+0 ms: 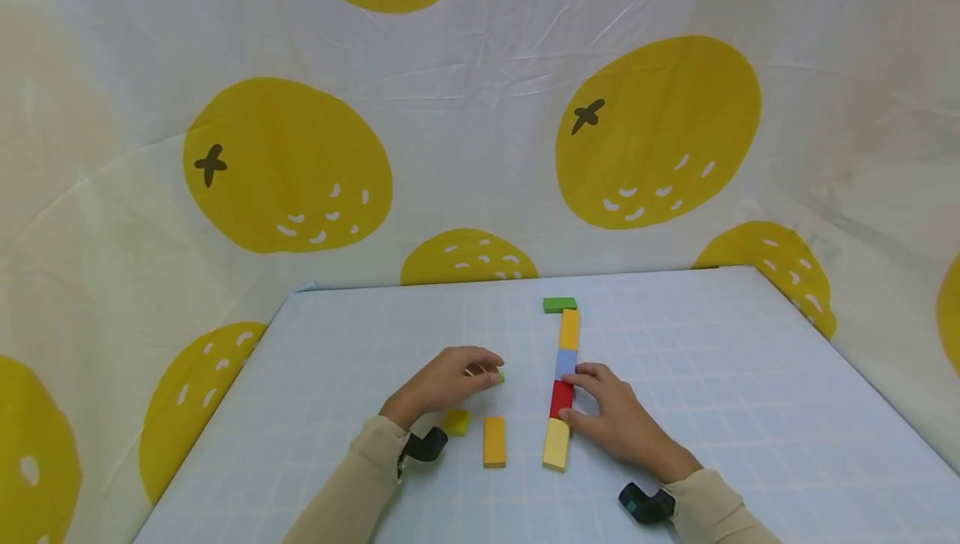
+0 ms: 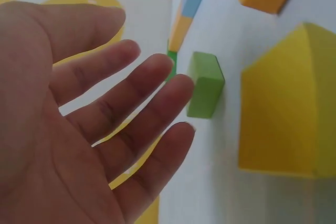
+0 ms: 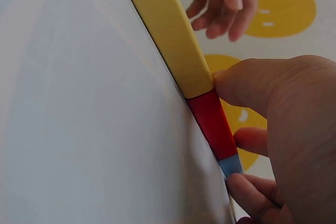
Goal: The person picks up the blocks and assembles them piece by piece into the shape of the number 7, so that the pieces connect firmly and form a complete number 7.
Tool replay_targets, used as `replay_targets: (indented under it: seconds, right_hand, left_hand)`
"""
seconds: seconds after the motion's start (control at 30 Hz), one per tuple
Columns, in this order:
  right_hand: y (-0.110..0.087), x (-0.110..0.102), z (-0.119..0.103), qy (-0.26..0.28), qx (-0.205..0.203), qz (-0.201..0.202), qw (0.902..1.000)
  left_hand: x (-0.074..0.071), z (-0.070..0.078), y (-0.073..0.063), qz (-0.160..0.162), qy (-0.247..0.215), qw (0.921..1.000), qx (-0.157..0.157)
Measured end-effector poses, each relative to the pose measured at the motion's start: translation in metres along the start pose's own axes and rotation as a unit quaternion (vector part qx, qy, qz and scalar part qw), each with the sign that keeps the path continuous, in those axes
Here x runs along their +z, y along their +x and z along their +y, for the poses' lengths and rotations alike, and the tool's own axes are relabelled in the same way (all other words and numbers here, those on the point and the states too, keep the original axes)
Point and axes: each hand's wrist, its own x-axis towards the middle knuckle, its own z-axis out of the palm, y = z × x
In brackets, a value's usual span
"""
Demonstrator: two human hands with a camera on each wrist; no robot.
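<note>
My left hand (image 1: 452, 379) hovers over the table with fingers spread and relaxed, holding nothing. Just past its fingertips stands a light green block (image 2: 205, 85). In a row right of centre lie a cream block (image 1: 556, 446), a red block (image 1: 561, 400), a blue block (image 1: 566, 363) and an orange block (image 1: 570, 329), end to end. Across the far end sits a darker green block (image 1: 559, 305). My right hand (image 1: 618, 415) pinches the red block lengthwise, thumb where it meets the cream block, fingertips where it meets the blue one.
Between the hands lies a separate orange block (image 1: 494, 442). A yellow block (image 1: 456, 422) with slanted faces sits by the left wrist. The pale checked tabletop (image 1: 750, 377) ends at a cloth (image 1: 480, 152) printed with yellow fruit.
</note>
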Motion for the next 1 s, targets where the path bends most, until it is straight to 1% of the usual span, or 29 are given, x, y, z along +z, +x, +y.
replay_targets:
  seconds: [0.1,0.23,0.5,0.63,0.73,1.0]
  right_hand:
    - [0.000,0.000,0.001,0.001,-0.001,0.000,1.0000]
    - [0.000,0.001,0.000,0.005,0.000,-0.002,1.0000]
    - [-0.001,0.000,0.000,0.003,-0.007,0.000,1.0000]
    - [-0.001,-0.001,0.000,-0.002,-0.013,0.004,0.9999]
    - [-0.001,-0.001,0.000,-0.003,-0.017,0.005,0.9998]
    - [-0.001,-0.001,-0.001,-0.005,-0.019,0.005,0.9998]
  left_hand:
    - [-0.001,-0.005,0.000,0.014,-0.002,0.9999,0.008]
    - [-0.001,-0.009,0.000,0.027,-0.002,0.9996,0.009]
    - [0.000,-0.013,0.002,0.047,-0.003,0.9989,0.004]
    - [0.003,-0.013,0.005,0.048,-0.010,0.9988,-0.005]
    - [0.005,-0.012,0.007,0.052,-0.007,0.9985,-0.012]
    - [0.009,-0.015,0.013,0.056,0.030,0.9970,-0.045]
